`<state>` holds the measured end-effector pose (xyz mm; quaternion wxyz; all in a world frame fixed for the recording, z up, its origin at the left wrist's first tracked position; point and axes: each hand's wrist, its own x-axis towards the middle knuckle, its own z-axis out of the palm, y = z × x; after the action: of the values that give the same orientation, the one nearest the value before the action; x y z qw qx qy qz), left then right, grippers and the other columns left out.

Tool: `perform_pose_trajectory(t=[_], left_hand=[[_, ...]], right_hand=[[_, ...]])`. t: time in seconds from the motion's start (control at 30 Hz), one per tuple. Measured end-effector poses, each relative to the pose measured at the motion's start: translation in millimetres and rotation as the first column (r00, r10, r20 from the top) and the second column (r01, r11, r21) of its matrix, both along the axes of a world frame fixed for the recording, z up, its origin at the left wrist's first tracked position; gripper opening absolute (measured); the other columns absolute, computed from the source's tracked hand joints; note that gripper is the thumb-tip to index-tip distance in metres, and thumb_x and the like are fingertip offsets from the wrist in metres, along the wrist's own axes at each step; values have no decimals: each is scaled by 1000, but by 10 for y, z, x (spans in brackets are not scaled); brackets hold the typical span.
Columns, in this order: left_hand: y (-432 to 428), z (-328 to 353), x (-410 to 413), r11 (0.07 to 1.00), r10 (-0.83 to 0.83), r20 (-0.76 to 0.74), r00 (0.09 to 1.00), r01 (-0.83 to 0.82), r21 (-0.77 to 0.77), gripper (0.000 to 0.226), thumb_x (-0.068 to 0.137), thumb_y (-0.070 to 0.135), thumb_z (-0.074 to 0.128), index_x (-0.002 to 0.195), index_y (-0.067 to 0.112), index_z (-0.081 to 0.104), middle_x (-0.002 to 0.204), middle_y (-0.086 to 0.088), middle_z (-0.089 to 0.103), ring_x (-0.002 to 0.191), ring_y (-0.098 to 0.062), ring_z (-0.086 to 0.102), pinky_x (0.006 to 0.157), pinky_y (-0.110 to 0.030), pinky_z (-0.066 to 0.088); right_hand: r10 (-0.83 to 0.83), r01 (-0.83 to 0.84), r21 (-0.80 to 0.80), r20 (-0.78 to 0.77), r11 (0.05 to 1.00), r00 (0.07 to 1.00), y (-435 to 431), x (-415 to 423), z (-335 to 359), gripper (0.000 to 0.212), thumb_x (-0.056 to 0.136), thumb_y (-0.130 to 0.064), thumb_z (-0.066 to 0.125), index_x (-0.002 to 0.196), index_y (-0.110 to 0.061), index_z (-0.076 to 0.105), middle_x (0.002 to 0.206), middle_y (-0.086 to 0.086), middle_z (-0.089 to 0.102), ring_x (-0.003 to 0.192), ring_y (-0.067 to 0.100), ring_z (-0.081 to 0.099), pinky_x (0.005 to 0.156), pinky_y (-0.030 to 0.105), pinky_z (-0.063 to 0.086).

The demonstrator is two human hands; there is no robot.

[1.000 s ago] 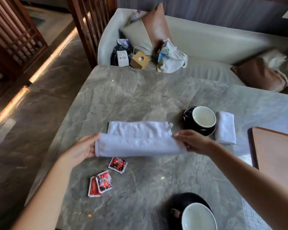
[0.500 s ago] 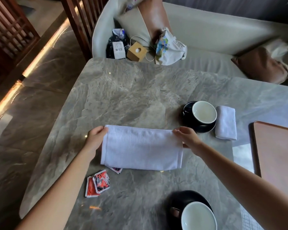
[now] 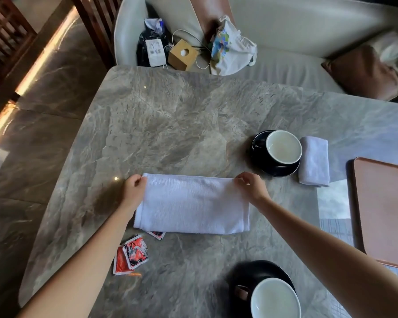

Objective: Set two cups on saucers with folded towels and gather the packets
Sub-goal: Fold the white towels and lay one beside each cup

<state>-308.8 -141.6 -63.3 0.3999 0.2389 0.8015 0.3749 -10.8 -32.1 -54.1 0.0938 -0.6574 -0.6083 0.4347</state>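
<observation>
Where the grey stone worktop (image 3: 170, 115) lay nearest the wearer, a white-lined near cup (image 3: 275, 299) stood on a black near saucer (image 3: 257, 269), both cut off by the lower edge of the view. To their left, two red packets (image 3: 131, 253) lay overlapping on the stone. A third packet (image 3: 157, 234) poked out from under the near edge of a white towel (image 3: 193, 203).

That towel lay flat in the middle of the worktop, folded into a wide band. Both bare forearms reached forward over the surface, one on each side of it. The left grip (image 3: 133, 189) was curled at the towel's far left corner, thumb and fingers pinching the cloth, with the wrist alongside the short edge. The right grip (image 3: 251, 187) mirrored it at the far right corner, fingertips closed on the hem and knuckles up.

At the right edge a brown tray (image 3: 384, 210) sat on the worktop. Beyond the right grip a far cup (image 3: 283, 146) stood on its black far saucer (image 3: 259, 148). Just beside that saucer, on the right, lay a small folded towel (image 3: 314, 161).

Past the far edge, a pale sofa (image 3: 285, 26) carried a wooden tissue box (image 3: 182, 55), a dark bag (image 3: 143, 42), a printed cloth bag (image 3: 232, 49) and a brown cushion (image 3: 363, 72).
</observation>
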Motion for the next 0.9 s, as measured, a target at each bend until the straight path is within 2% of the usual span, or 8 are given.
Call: perform_pose_trajectory(t=[0.1,0.2,0.4,0.47,0.57,0.67,0.8,0.9], left_hand=[[-14,-4,-16,999,-6,-40,999,8,49,39,94,6,46,59,16,31,58,0,25,56,-11,22,51,-23,18],[-54,4,-41,996,-34,-69,997,39,77,41,93,3,45,58,17,29,57,0,24,54,-11,21,43,-14,19],[-120,-17,70,995,-47,-183,982,62,77,44,92,1,46,55,18,28,53,1,25,52,-12,22,41,-14,25],[-146,-49,79,995,-29,-197,980,47,89,42,92,3,46,56,15,29,53,1,25,52,-12,22,40,-15,23],[-130,-74,57,996,-12,-197,980,29,86,30,93,7,45,64,9,37,56,0,29,53,-11,25,47,-20,21],[-66,-54,34,995,-10,-207,978,29,92,33,93,9,45,63,12,34,55,2,28,52,-11,24,48,-25,20],[20,-52,8,996,-26,-205,979,43,82,37,93,7,45,59,16,31,53,1,28,51,-12,24,48,-25,21],[37,-63,6,997,-16,-197,980,30,66,38,93,7,45,59,17,31,54,1,28,51,-11,25,45,-18,22]], right_hand=[[18,-18,16,24,1000,1000,4,-2,-3,17,85,-15,54,86,-14,71,84,2,68,81,18,62,69,29,48],[59,-62,48,70,997,996,-24,15,-17,16,86,-15,55,88,-13,70,88,5,70,86,19,61,72,30,47],[34,-44,84,122,996,992,-108,-4,-38,15,85,-19,55,90,-16,70,92,6,71,89,24,63,77,36,52],[26,-38,94,126,995,992,-122,-13,-31,16,85,-20,54,90,-19,69,92,5,70,88,24,63,78,38,53],[10,-23,107,121,994,993,-110,-15,-22,16,86,-21,52,88,-20,68,91,3,70,87,21,62,76,39,53],[13,-25,98,127,995,992,-85,-26,-26,16,86,-21,51,87,-19,67,89,3,70,87,22,62,76,40,53],[5,-15,76,136,997,991,-67,-50,-35,15,86,-23,51,87,-19,66,88,2,68,85,22,61,74,39,53],[-19,11,63,138,998,990,-61,-69,-40,16,87,-23,51,87,-19,66,85,1,67,84,21,61,74,38,53]])
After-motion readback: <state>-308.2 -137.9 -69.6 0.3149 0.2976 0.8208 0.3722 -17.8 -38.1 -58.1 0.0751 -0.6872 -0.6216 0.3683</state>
